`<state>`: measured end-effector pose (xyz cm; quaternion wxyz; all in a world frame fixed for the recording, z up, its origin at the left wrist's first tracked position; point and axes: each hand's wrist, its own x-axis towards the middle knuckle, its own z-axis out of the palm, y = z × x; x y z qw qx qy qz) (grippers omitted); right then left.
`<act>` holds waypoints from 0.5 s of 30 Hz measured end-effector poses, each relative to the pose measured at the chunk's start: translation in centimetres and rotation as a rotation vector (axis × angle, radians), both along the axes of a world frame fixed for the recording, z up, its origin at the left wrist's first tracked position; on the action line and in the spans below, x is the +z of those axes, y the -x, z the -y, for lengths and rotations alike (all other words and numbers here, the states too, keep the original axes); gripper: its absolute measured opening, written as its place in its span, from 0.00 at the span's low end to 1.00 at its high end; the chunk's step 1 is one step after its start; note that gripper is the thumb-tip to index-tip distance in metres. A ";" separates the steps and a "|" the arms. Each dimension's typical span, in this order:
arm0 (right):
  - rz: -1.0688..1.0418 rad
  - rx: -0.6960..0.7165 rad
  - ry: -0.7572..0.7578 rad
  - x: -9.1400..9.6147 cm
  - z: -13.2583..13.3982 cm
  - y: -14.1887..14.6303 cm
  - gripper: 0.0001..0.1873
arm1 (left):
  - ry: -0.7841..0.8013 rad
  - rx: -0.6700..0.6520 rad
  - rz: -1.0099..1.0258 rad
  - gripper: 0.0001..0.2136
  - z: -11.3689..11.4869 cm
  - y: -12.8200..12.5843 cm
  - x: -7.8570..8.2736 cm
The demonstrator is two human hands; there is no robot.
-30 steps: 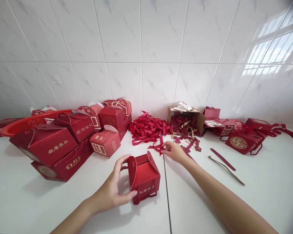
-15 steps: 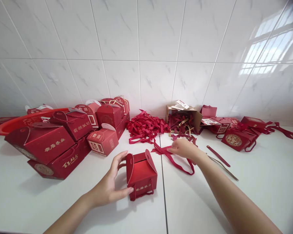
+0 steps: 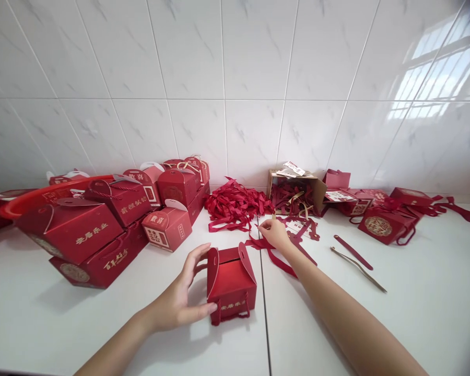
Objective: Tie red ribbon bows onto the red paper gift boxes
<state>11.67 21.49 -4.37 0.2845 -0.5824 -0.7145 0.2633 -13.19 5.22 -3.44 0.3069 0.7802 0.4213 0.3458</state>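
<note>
A small red gift box (image 3: 232, 284) with folded flaps and a twisted cord handle stands upright in front of me. My left hand (image 3: 190, 292) grips its left side, with the thumb at the front and the fingers behind. Farther off, my right hand (image 3: 274, 233) is closed in a pinch over a loose red ribbon (image 3: 281, 265) on the table. What its fingertips hold, if anything, is too small to make out. Just beyond that hand lies a heap of red ribbons (image 3: 237, 203).
Stacked red boxes (image 3: 102, 230) and a red plastic basin (image 3: 31, 201) occupy the left. An open carton (image 3: 317, 193) of ribbon strips stands at the wall. Right of it are more red boxes (image 3: 389, 225), with a dark red strip (image 3: 352, 251) and a gold strip (image 3: 360, 271) nearer me.
My right hand has moved left and slightly up, towards the ribbon heap, and its fingers are pinched. My left hand still grips the box. The view has shifted slightly.
</note>
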 end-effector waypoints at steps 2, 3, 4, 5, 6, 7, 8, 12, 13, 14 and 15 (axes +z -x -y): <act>-0.114 0.085 0.003 1.0 1.0 -0.9 0.09 | 0.049 -0.068 -0.027 0.40 0.2 -0.5 0.8; -0.164 0.139 0.012 1.6 1.6 -1.4 0.09 | 0.072 -0.104 -0.037 0.39 0.2 -0.8 1.2; -0.207 0.194 0.024 2.3 2.4 -1.9 0.10 | 0.090 -0.136 -0.044 0.39 0.3 -1.1 1.6; -0.247 0.252 0.038 3.1 3.4 -2.5 0.11 | 0.103 -0.157 -0.045 0.39 0.3 -1.4 1.9; -0.279 0.310 0.054 4.0 4.4 -3.1 0.12 | 0.113 -0.174 -0.042 0.39 0.4 -1.7 2.2; -0.314 0.373 0.069 4.9 5.6 -3.8 0.12 | 0.122 -0.190 -0.035 0.39 0.4 -2.0 2.4; -0.368 0.478 0.095 5.7 6.8 -4.6 0.13 | 0.129 -0.209 -0.025 0.39 0.3 -2.2 2.5; -0.331 0.514 -0.027 8.2 11.6 -7.1 0.09 | 0.171 -0.303 0.007 0.38 0.1 -2.7 2.6; -0.280 0.499 -0.086 8.4 12.6 -7.4 0.07 | 0.179 -0.315 0.006 0.38 0.0 -2.8 2.6; -0.227 0.490 -0.138 8.5 13.4 -7.6 0.06 | 0.181 -0.318 0.002 0.38 0.0 -2.8 2.6; -0.177 0.491 -0.174 8.4 14.1 -7.6 0.06 | 0.172 -0.311 -0.002 0.38 0.0 -3.0 2.7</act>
